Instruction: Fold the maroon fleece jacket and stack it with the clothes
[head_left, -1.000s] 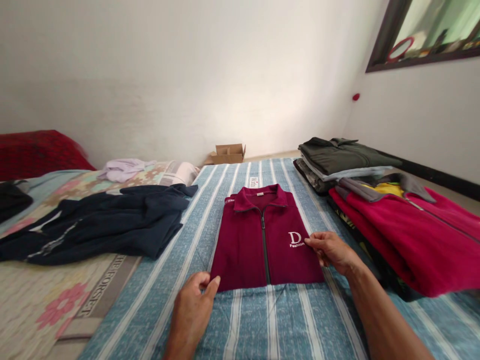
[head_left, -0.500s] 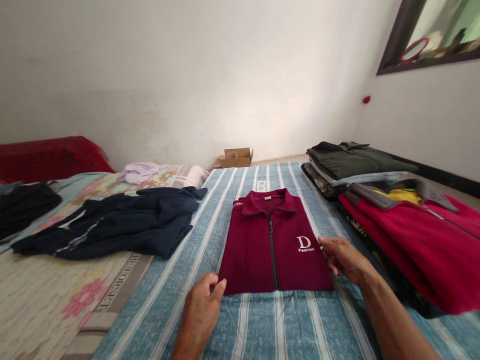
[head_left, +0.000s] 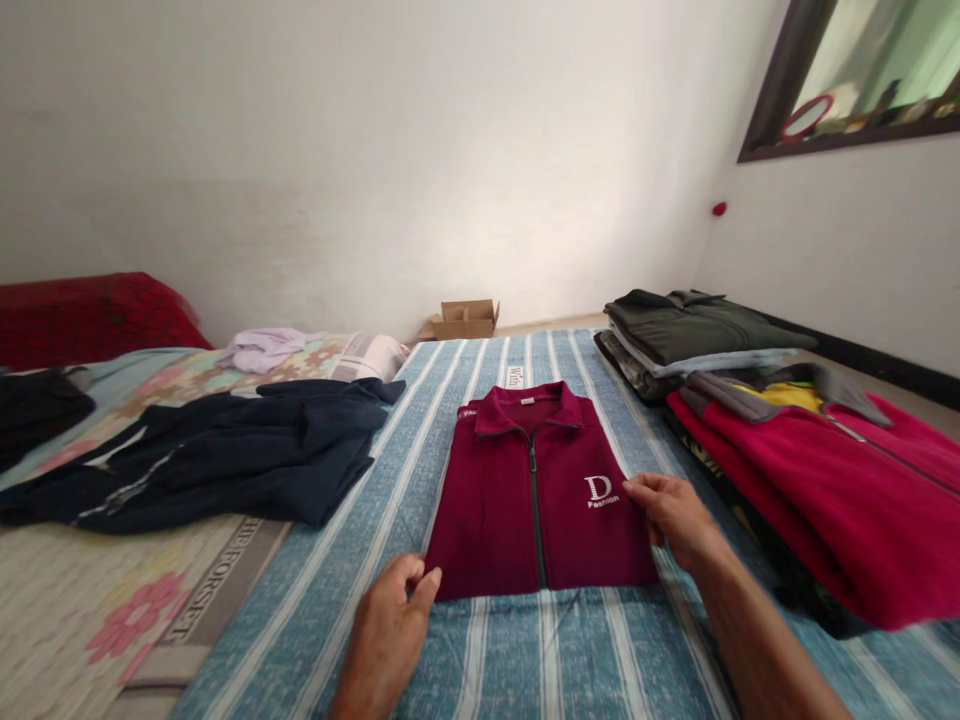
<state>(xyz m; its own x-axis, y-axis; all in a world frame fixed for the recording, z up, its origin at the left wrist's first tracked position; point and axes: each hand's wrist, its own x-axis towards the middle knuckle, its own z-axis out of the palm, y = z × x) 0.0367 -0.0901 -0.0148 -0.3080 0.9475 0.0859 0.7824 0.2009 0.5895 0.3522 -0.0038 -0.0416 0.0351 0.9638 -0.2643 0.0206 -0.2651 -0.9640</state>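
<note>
2 hands (head_left: 394, 622) (head_left: 679, 518) pinch maroon jacket (head_left: 495, 520).

Left hand (head_left: 390, 625) in pinch, fingers (head_left: 406, 568) curled; right hand (head_left: 679, 520) in pinch, farther forward, bare forearm (head_left: 757, 628) slanting in from lower right.

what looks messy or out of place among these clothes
The navy garment on the floral bedding at left: it lies loosely spread and creased, whereas the maroon jacket and the stacked clothes at right are folded. No spill or damage shows.
</note>
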